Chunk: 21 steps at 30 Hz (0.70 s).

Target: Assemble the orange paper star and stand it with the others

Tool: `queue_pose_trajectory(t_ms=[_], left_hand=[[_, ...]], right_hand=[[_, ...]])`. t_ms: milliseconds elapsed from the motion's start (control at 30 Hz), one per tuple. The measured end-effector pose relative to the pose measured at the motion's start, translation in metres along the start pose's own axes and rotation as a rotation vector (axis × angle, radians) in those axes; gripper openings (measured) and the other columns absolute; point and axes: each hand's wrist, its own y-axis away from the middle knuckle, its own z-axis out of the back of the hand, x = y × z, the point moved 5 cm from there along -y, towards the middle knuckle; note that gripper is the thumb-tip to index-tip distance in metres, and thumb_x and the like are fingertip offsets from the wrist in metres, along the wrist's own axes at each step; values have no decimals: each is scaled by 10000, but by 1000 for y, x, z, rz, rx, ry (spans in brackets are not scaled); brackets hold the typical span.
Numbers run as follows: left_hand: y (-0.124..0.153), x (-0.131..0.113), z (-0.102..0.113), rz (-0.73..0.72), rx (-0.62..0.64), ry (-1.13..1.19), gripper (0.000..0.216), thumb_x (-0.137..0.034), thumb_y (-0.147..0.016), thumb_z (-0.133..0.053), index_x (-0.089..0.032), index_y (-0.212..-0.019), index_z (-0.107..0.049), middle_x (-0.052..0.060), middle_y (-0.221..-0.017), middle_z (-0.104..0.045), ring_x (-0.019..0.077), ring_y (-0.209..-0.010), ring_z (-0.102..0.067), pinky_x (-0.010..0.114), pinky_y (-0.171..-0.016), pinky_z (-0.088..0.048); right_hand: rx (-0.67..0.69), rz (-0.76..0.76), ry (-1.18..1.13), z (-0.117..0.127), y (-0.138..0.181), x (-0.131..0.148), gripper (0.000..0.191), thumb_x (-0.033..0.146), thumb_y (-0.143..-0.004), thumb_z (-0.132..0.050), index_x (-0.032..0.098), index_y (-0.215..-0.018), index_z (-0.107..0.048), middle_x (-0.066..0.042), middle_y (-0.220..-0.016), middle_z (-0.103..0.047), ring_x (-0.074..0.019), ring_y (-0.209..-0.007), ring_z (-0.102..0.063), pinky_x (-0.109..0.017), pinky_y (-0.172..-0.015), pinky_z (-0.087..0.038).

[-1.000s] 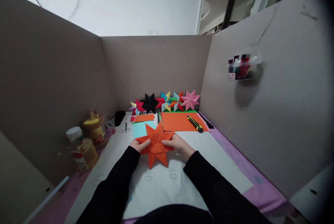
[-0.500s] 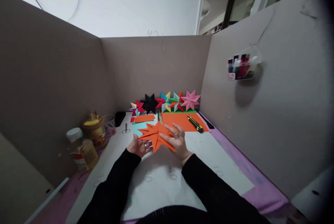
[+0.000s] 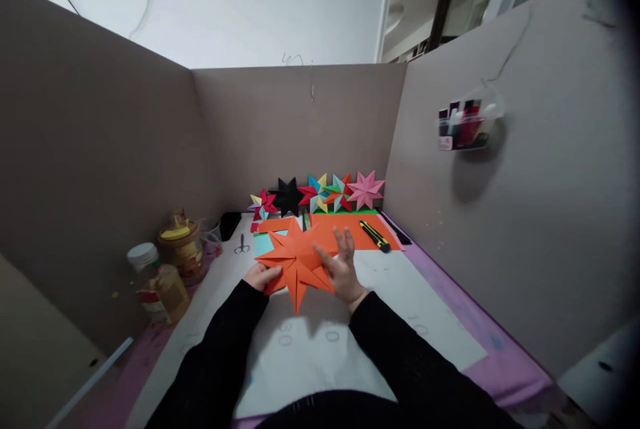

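An orange folded-paper star (image 3: 296, 257) with several points is held up above the white paper sheet (image 3: 310, 369). My left hand (image 3: 263, 275) grips its left side, thumb on the front face and the other fingers hidden behind. At the star's right edge is my right hand (image 3: 344, 270), its fingers spread and raised; whether a fingertip touches the paper I cannot tell. Behind the star lie orange paper sheets (image 3: 335, 232) and a light blue sheet (image 3: 263, 243). A yellow and black utility knife (image 3: 374, 236) rests on the orange paper.
Folded stars, including a black one (image 3: 287, 197) and a pink one (image 3: 365, 190), lean along the back panel. Small scissors (image 3: 242, 245) lie left of the paper. A glue bottle (image 3: 159, 285), a brown tub (image 3: 181, 249) and a clear cup (image 3: 210, 234) stand at left. A clear container (image 3: 467, 123) hangs at right.
The star has tilted so its front faces me more fully. My left thumb has come onto its front, and my right hand has lifted off its face with fingers spreading.
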Motion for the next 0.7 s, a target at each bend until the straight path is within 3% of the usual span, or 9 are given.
queue_pose_trajectory(t_ms=[67,133,233,367,533,700], left_hand=[[-2,0,3,-34,-91,35,406,-228,-552,-766,-86,-912,-645,140,-889,-705,302,-900,-641,400,-869,-463],[-2,-1,5,-45,-163,49,411,-235,-544,-777,-87,-902,-643,138,-877,-708,302,-873,-649,404,-849,-475],[-2,-2,4,-80,-198,45,423,-237,-521,-793,-76,-884,-647,135,-849,-711,297,-832,-659,418,-848,-476],[-3,1,-2,-119,-195,16,457,-272,-493,-806,-66,-869,-651,136,-839,-711,302,-845,-654,439,-873,-462],[-5,6,-7,-171,-212,-98,570,-375,-460,-802,-76,-922,-652,156,-945,-692,336,-954,-611,453,-870,-461],[-5,5,3,-182,-357,-276,574,-428,-429,-792,-73,-867,-684,146,-884,-706,329,-898,-632,439,-837,-480]], right_hand=[[-72,-274,-221,-4,1,-21,504,253,-838,-461,311,-1326,-350,-59,-1442,-210,-275,-1309,-238,-490,-1034,-247],[-77,-563,-537,-14,5,-40,524,313,-866,-405,251,-1366,-258,-123,-1344,-380,-237,-1183,-437,-439,-958,-369],[106,-839,-975,-34,10,-43,558,418,-824,-483,212,-1320,-330,-116,-1129,-577,-220,-992,-582,-382,-836,-461],[325,-830,-1209,-41,8,-21,479,350,-657,-707,166,-1080,-576,-111,-1058,-638,-253,-985,-593,-385,-854,-453],[233,-896,-1140,-42,11,-18,423,308,-581,-756,140,-953,-647,-107,-991,-675,-252,-910,-625,-383,-828,-465],[203,-929,-974,-47,17,-24,358,345,-600,-723,102,-857,-670,-109,-879,-699,-252,-814,-642,-364,-736,-492]])
